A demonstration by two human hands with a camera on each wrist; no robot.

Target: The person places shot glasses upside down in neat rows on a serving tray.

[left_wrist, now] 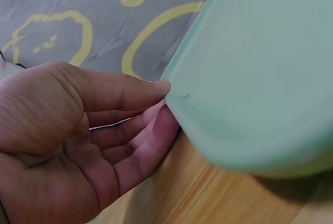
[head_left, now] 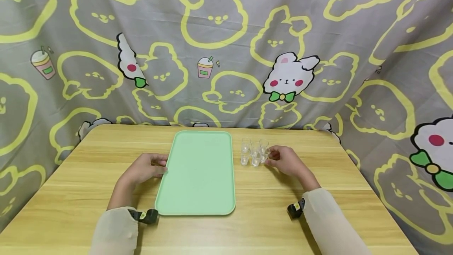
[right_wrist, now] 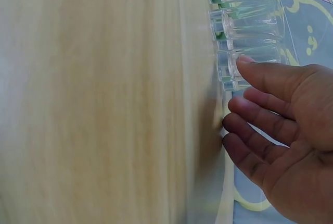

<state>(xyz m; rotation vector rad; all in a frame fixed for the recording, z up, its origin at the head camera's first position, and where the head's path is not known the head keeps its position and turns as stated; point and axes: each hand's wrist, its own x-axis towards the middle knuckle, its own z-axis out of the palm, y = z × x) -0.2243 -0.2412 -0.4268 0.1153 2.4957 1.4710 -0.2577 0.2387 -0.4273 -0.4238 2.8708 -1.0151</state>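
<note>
I had six small, clear glasses (head_left: 255, 159) in view, upright and tightly clustered on the table (head_left: 269, 215), just right of the pale green tray (head_left: 198, 172); the right hand (head_left: 287, 162) was at the outermost glass, its thumb overlapping it in the wrist view and its other fingers loosely bent with nothing gripped, though I could not tell whether the thumb truly touched; the left hand (head_left: 144, 168) pinched the tray's left rim, thumb on top, fingers against the side; I judged that the step in hand, taking hold of that glass, called for a light thumb-and-finger pinch and a lift straight up, since a sideways nudge could have toppled its close neighbours; a steady left pinch seemed enough to stop the tray sliding; behind everything hung the patterned curtain (head_left: 233, 30).
</note>
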